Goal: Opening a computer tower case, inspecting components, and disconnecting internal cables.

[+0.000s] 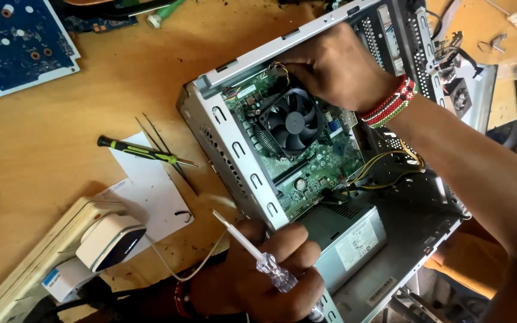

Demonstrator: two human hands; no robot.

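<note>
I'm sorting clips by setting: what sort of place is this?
Probably a computer repair bench: an opened grey metal computer case, a loose blue circuit board and a black-and-green screwdriver on a wooden worktable.

White label [357, 242] on grey power supply [330, 224]

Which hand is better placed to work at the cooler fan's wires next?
Right, probably. The right hand already reaches inside the computer case beside the cooler fan; the left hand grips a clear-handled screwdriver outside.
</note>
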